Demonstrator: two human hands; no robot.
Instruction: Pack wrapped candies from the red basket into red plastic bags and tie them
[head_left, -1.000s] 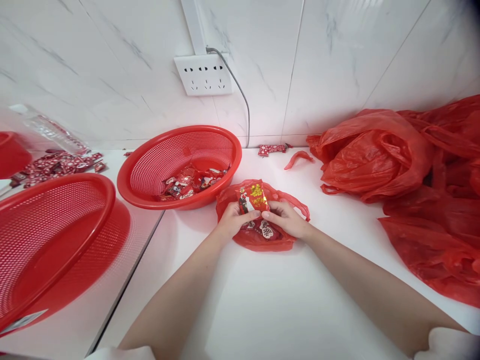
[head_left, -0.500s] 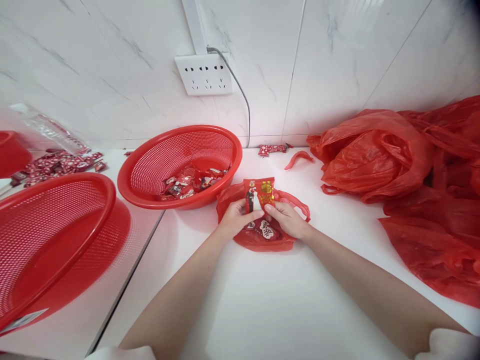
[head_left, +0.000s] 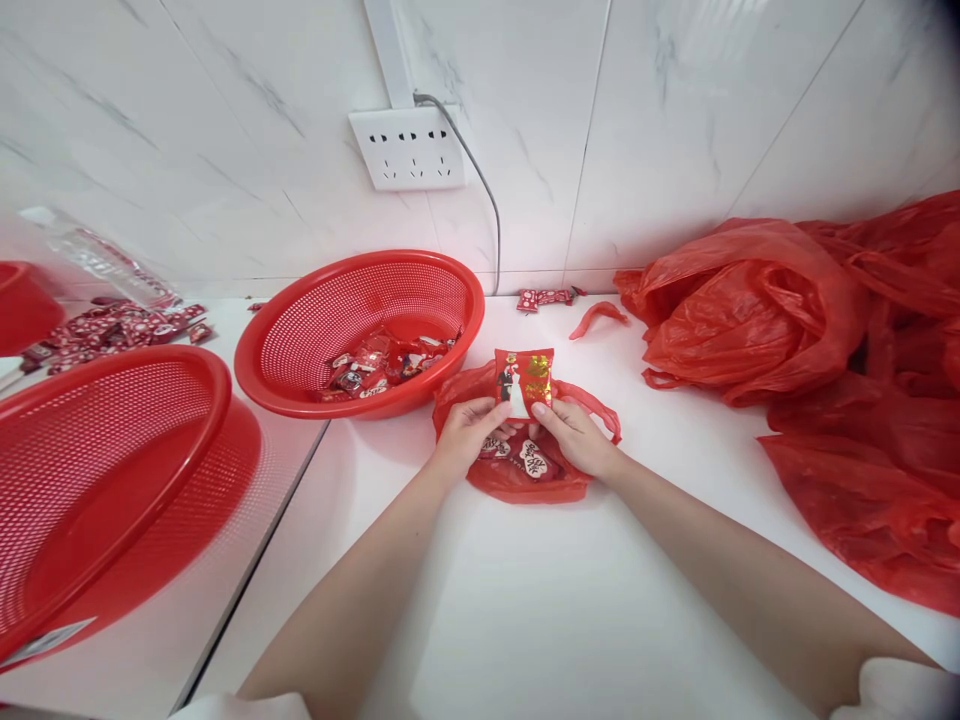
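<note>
Between my two hands is a small red packet (head_left: 524, 382) with a couple in wedding clothes and gold lettering printed on it. My left hand (head_left: 466, 435) pinches its lower left corner, thumb in front. On the lower right corner, my right hand (head_left: 579, 435) has the same kind of hold. Both hands are over an opened red plastic bag (head_left: 529, 490) lying on the white table. Inside the bag, below the packet, are dark red wrapped pieces (head_left: 534, 460) with white labels. The fingers behind the packet are partly hidden.
A red mesh basket (head_left: 300, 335) with wrapped sweets stands behind left; another red basket (head_left: 112, 500) is nearer left. Crumpled red plastic bags (head_left: 757, 310) pile up at right. Small red packets (head_left: 546, 298) lie by the wall, and a heap of packets (head_left: 120, 330) lies far left.
The packet is tilted and turned more squarely towards me, gripped by its lower corners now. My hands have shifted only slightly; the baskets and bags are unmoved.
</note>
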